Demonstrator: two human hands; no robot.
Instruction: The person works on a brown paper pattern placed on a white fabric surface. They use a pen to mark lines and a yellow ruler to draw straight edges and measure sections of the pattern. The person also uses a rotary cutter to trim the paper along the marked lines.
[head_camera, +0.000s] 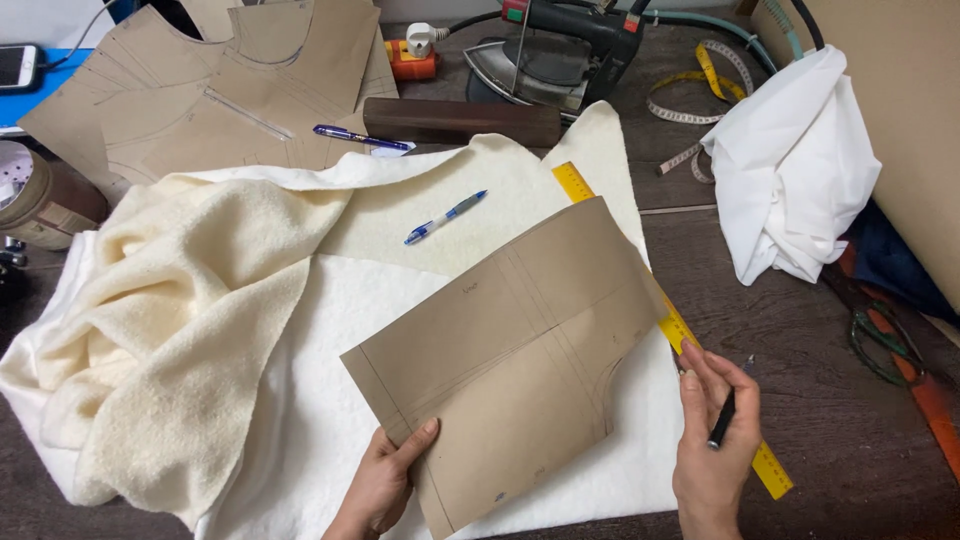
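Observation:
My left hand (385, 480) grips the lower left edge of a brown cardboard pattern piece (510, 350), thumb on top, holding it over cream fleece fabric (330, 330). My right hand (715, 440) holds a black pen (722, 420) and rests beside the pattern's right edge, its fingertips on a yellow ruler (680, 325) that runs diagonally under the pattern. A blue and white pen (445, 217) lies on the fabric above the pattern.
More brown pattern pieces (210, 90) lie at the top left with a blue pen (360, 138) on them. A dark wooden block (460, 122), an iron (550, 55), a measuring tape (700, 95), bunched white cloth (795, 170) and scissors (880, 340) stand around. A phone (18, 66) is far left.

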